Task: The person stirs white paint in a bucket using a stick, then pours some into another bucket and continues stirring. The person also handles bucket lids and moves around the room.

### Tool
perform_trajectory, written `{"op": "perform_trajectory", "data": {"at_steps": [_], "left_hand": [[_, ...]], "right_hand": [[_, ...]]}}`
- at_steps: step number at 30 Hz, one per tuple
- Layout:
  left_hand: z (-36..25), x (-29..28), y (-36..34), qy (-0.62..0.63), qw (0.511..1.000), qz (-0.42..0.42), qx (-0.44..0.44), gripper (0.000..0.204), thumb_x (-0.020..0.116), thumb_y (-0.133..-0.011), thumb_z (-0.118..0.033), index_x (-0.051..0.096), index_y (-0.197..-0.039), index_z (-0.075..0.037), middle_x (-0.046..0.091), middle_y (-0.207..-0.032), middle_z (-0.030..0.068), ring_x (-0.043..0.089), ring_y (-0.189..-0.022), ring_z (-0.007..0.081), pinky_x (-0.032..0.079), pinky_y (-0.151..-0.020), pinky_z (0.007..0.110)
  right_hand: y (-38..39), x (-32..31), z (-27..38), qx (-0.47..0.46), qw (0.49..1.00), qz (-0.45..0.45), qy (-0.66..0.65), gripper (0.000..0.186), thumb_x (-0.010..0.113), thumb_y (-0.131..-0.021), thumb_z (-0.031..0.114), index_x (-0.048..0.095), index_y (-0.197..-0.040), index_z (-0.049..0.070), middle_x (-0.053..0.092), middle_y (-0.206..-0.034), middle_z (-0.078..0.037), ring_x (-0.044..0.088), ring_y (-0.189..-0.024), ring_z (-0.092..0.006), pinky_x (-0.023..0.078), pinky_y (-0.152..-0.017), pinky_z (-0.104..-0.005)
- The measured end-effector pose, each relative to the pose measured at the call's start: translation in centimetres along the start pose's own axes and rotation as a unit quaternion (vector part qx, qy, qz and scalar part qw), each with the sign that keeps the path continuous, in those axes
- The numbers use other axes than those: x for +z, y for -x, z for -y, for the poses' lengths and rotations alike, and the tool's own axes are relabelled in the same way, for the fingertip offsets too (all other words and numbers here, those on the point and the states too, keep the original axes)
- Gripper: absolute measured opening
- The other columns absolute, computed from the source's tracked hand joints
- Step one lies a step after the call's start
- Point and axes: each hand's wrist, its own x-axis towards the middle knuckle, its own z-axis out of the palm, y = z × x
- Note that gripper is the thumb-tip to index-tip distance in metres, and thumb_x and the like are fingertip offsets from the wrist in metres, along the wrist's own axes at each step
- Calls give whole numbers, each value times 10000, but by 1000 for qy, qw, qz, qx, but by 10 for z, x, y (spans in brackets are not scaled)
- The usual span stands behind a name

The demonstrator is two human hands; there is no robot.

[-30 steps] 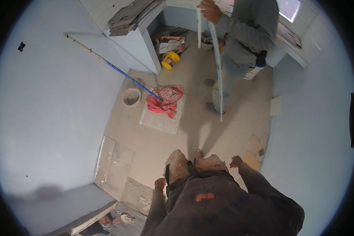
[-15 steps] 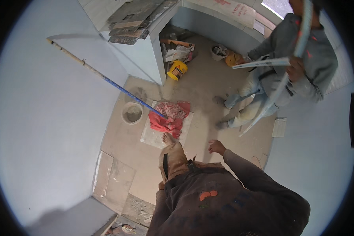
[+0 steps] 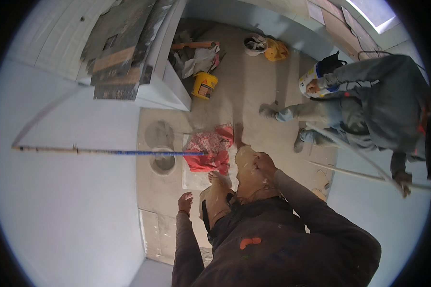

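Note:
My left hand (image 3: 185,203) hangs in the air at my left side, its fingers loosely bent and apart, with nothing in them. Over my raised right knee is my right hand (image 3: 265,165); its fingers look loose and hold nothing I can see. Whether it touches the trouser leg (image 3: 250,176) I cannot tell. Ahead of my feet a red cloth with a speckled heap (image 3: 207,146) lies on a pale board (image 3: 191,180). A long pole (image 3: 129,152), blue at one end, leans from the left wall onto that cloth.
A bucket (image 3: 163,165) stands under the pole. A yellow tub (image 3: 204,85) lies by the counter, which bears stacked panels (image 3: 115,62). At right a co-worker (image 3: 383,100) bends over a white bucket (image 3: 309,80), holding pale pipes (image 3: 359,155). Further back is a yellow bag (image 3: 276,49).
My view has turned and I have stepped ahead, right leg forward. My left hand has come into view away from my body. The co-worker has bent down to the bucket, lowering the pipes.

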Motion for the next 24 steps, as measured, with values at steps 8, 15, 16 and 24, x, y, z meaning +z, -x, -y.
{"op": "perform_trajectory", "data": {"at_steps": [8, 15, 16, 24], "left_hand": [[-176, 151, -160, -77, 986, 135, 65, 398, 556, -840, -74, 509, -1236, -58, 582, -1162, 47, 581, -931, 137, 467, -744, 262], [-294, 287, -449, -298, 933, 110, 171, 338, 501, -911, -276, 526, -1138, -27, 597, -1075, 100, 568, -955, 209, 445, -827, 301], [-319, 305, -499, -337, 915, 88, 201, 357, 504, -910, -311, 520, -1139, -39, 584, -1132, 117, 551, -1061, 219, 426, -882, 324], [-525, 398, -747, -540, 767, -183, 294, 745, 674, -755, -223, 288, -1381, -104, 239, -1443, 182, 287, -1309, 346, 288, -1051, 433]], "right_hand": [[-170, 8, 36, -131, 941, 35, 309, 332, 540, -820, 307, 588, -1053, 74, 547, -1119, -147, 512, -1062, -287, 396, -848, -484], [-262, -63, 103, -26, 921, 49, 386, 593, 631, -752, 260, 426, -1288, 113, 335, -1359, -145, 295, -1293, -303, 312, -945, -598], [-273, -75, 114, -6, 925, 71, 372, 591, 633, -750, 253, 428, -1288, 117, 338, -1356, -143, 302, -1288, -303, 316, -945, -592], [-326, -122, 141, 47, 921, 100, 373, 580, 646, -729, 204, 453, -1273, 142, 376, -1317, -124, 362, -1242, -304, 345, -948, -474]]}}
